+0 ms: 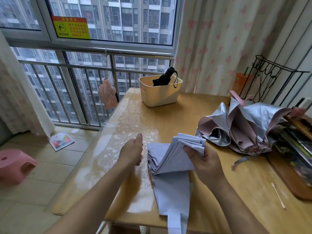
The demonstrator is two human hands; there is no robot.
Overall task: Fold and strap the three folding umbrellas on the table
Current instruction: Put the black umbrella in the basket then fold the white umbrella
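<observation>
Near the counter (168, 119) edge, right hand (205, 163) fingers (189, 149) pinch the lavender umbrella (170, 179) pleats; the slack, empty left hand (130, 153) should flatten each fold.

Bare left hand (130, 152), bare right hand (205, 163)

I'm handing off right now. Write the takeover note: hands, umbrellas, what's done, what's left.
Left hand: open beside the lavender umbrella, holding nothing that shows.
Right hand: pinches the lavender umbrella's gathered pleats; it lies half-pleated on the table, unstrapped.
Black umbrella: collapsed, standing in the cream basket; looks done, though its strap can't be made out.
Silver-pink umbrella: loose heap on the right, not folded.
Left: finish and strap the lavender umbrella, then the silver-pink umbrella.
</observation>
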